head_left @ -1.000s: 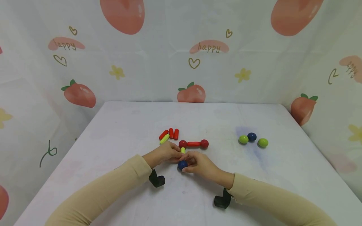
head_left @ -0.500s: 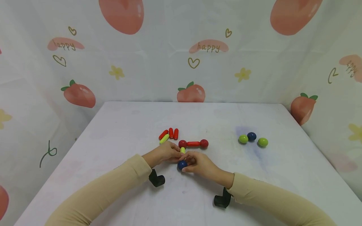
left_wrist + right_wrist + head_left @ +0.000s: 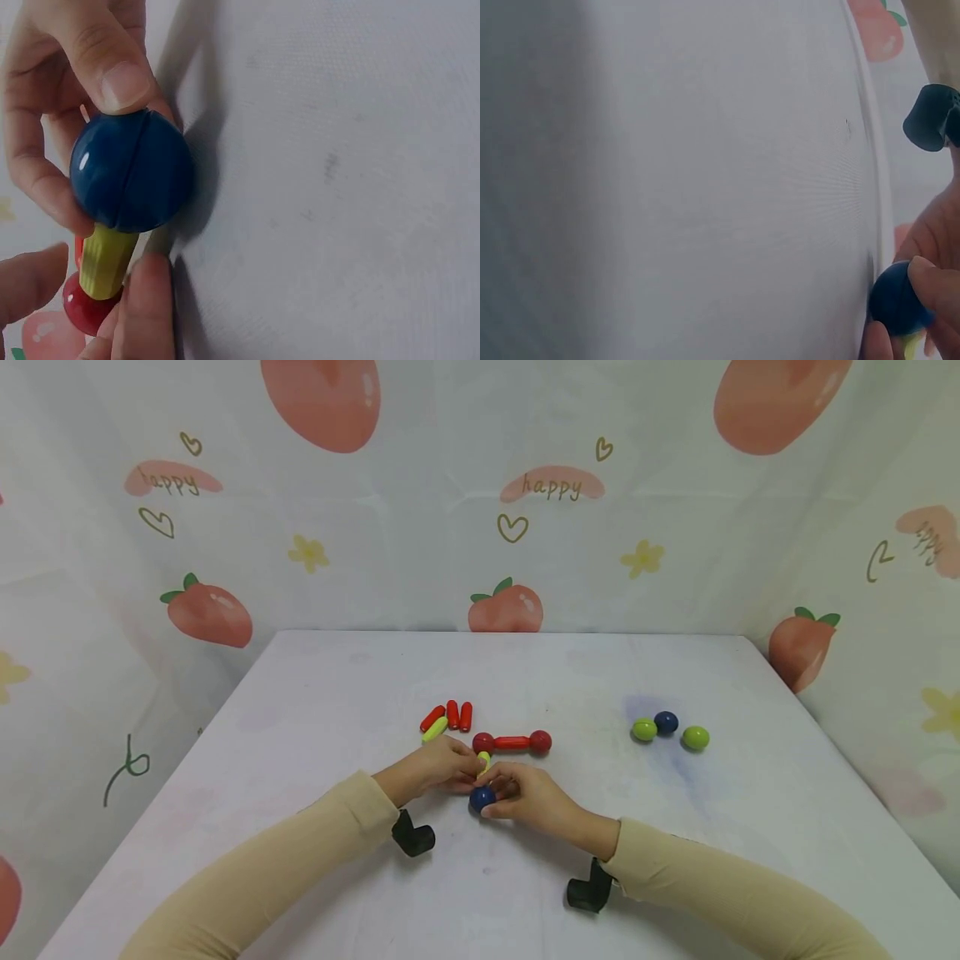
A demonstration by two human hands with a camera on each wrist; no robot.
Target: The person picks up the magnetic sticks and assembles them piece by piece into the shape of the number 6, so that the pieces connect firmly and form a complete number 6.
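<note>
In the head view my right hand (image 3: pixel 536 797) grips a dark blue ball (image 3: pixel 482 799) near the table's middle. A yellow-green rod (image 3: pixel 107 262) extends from that ball toward a red ball (image 3: pixel 483 742). My left hand (image 3: pixel 442 766) is at this rod. In the left wrist view, one left fingertip stands off the rod with a gap, while other left fingers (image 3: pixel 148 296) lie along its opposite side. From the first red ball a red rod (image 3: pixel 512 743) runs right to a second red ball (image 3: pixel 540 742). The right wrist view shows right-hand fingers around the blue ball.
Several red rods (image 3: pixel 452 715) and one loose yellow-green rod (image 3: pixel 435 728) lie beyond my left hand. At the right, a blue ball (image 3: pixel 666 722) sits between two green balls (image 3: pixel 696 737). Black wrist mounts (image 3: pixel 589 893) hang below both sleeves. A printed cloth backs the white table (image 3: pixel 360 677).
The yellow-green rod between my hands has tilted slightly, and the left fingertips have shifted a little at it. Both arms and the blue ball stay almost where they were.
</note>
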